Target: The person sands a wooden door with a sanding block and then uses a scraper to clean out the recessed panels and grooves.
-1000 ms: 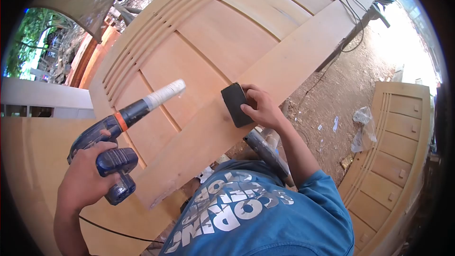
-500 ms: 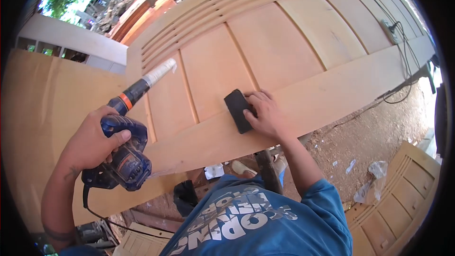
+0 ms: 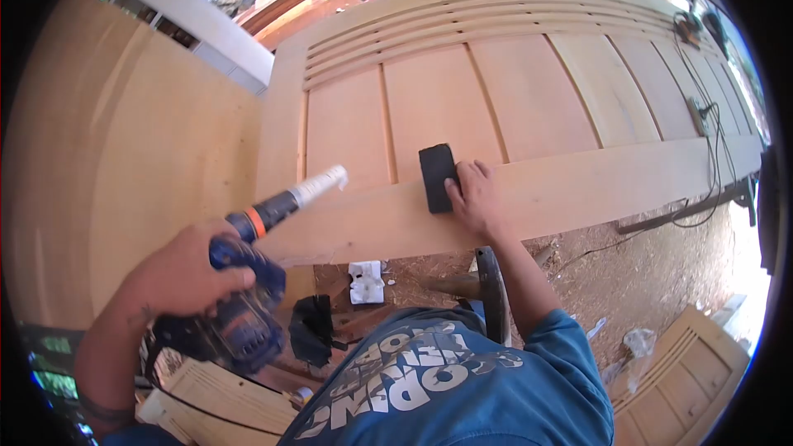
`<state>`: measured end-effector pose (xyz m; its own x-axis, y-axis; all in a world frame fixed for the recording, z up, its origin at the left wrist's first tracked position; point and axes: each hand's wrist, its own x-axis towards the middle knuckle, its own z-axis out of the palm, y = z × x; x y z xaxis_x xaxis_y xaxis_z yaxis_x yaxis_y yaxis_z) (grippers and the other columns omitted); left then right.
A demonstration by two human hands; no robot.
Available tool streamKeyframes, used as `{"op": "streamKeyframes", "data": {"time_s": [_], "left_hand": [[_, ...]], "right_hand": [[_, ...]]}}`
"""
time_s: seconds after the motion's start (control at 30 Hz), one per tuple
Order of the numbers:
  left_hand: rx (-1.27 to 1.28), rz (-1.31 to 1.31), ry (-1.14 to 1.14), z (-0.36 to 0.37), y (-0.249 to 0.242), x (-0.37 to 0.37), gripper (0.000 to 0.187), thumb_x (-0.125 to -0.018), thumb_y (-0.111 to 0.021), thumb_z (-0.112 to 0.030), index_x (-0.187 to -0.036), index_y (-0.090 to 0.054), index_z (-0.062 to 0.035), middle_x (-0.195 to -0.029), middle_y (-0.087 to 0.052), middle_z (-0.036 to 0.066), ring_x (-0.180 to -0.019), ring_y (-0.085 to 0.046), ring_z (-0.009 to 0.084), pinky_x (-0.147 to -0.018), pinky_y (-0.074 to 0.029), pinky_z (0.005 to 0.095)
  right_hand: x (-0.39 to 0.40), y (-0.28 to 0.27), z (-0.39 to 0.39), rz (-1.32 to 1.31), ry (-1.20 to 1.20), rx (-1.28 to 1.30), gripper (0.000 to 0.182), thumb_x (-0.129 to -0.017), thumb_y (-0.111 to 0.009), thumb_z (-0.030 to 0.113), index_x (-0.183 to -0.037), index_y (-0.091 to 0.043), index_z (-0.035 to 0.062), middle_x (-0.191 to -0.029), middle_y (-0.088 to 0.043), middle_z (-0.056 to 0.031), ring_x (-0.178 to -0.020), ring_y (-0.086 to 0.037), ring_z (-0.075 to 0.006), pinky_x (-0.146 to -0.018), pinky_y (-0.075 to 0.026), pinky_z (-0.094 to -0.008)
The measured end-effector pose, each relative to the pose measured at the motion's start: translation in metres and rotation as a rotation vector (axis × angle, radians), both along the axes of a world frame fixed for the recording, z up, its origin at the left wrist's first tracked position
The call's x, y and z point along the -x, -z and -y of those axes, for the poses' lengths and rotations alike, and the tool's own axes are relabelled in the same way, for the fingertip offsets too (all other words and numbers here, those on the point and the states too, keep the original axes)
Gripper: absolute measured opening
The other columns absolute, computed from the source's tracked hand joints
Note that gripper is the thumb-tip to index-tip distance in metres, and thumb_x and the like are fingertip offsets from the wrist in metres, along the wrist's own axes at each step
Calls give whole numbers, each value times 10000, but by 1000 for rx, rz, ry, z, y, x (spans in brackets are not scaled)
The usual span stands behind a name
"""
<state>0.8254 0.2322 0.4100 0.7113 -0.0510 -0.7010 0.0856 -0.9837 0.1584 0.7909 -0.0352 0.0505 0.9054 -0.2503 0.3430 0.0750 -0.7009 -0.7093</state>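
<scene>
My left hand grips a blue electric blower with an orange ring and a white-wrapped nozzle. The nozzle points up and right at the near rail of a large pale wooden door lying flat. My right hand presses a black sanding block onto that rail, fingers over its right edge. The blower's black cord hangs below my left hand.
A plain wooden panel lies to the left of the door. A power strip with cables rests on the door's far right. Another panelled door lies on the dirt ground at lower right. A white object and a black object lie under the door.
The view has swung left. My left hand with the blower has dropped lower and closer to me; the nozzle now sits near the door's rail. My right hand stays on the sanding block.
</scene>
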Motion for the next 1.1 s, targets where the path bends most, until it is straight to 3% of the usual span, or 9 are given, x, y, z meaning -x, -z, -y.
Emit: {"op": "streamKeyframes", "data": {"time_s": [0.3, 0.5, 0.6, 0.7, 0.8, 0.9, 0.97, 1.03, 1.1], "left_hand": [[-36, 225, -98, -98, 20, -17, 282, -825, -683, -70, -1034, -565, 78, -656, -597, 77, -473, -573, 136, -409, -479, 287], [63, 75, -104, -118, 25, 5, 224, -825, -673, -85, -963, -585, 68, -644, -598, 79, -470, -575, 139, -415, -481, 281], [44, 29, -65, -123, 29, 26, 252, -825, -690, -60, -1017, -585, 65, -645, -596, 71, -470, -564, 131, -419, -469, 277], [-5, 28, -31, -124, 26, 49, 350, -803, -723, -91, -1079, -583, 72, -723, -628, 91, -502, -588, 141, -469, -497, 282], [-10, 143, 143, -129, 23, 72, 428, -767, -757, -121, -1115, -587, 63, -820, -648, 121, -634, -647, 193, -604, -537, 313], [25, 183, 232, -131, 19, 96, 518, -740, -768, -210, -1150, -586, 51, -900, -674, 221, -857, -672, 348, -829, -519, 387], [42, 220, 326, -133, 22, 110, 507, -735, -774, -211, -1141, -592, 33, -914, -671, 230, -852, -671, 359, -815, -521, 389], [21, 146, 310, -116, 14, 125, 507, -732, -776, -214, -1138, -593, 27, -931, -668, 236, -870, -668, 359, -815, -520, 391], [57, 148, 348, -111, 16, 129, 519, -730, -780, -213, -1137, -585, 43, -1013, -661, 242, -906, -672, 340, -825, -519, 388]], "right_hand": [[2, 13, -3, 15, 9, 59, 193, -970, -514, 186, -918, -452, 11, -836, -560, -205, -898, -559, -392, -1036, -350, -495], [-2, 9, -5, -72, 30, 40, 219, -967, -522, 192, -885, -447, 3, -855, -560, -233, -918, -534, -427, -960, -370, -496], [-1, 14, -5, -45, 28, -6, 238, -963, -529, 197, -879, -441, -8, -860, -549, -252, -917, -512, -448, -856, -387, -511], [4, 14, -10, -18, 31, -39, 252, -961, -530, 202, -872, -438, -16, -855, -546, -249, -897, -513, -442, -786, -399, -509], [12, 16, -17, 4, 51, -123, 270, -970, -530, 224, -892, -450, -21, -821, -530, -242, -828, -517, -424, -737, -409, -483], [26, 22, -32, 13, 48, -238, 298, -983, -536, 254, -934, -471, -33, -763, -502, -227, -721, -507, -393, -672, -419, -437], [43, 23, -42, 20, 16, -312, 307, -981, -544, 263, -949, -479, -36, -750, -506, -228, -704, -509, -390, -660, -421, -442], [63, 17, -45, -70, -5, -225, 266, -979, -526, 249, -949, -448, -3, -841, -545, -262, -855, -548, -442, -752, -431, -486], [73, 17, -43, -26, 2, -216, 265, -977, -525, 241, -961, -428, -5, -863, -542, -268, -863, -543, -453, -748, -424, -492]]}}
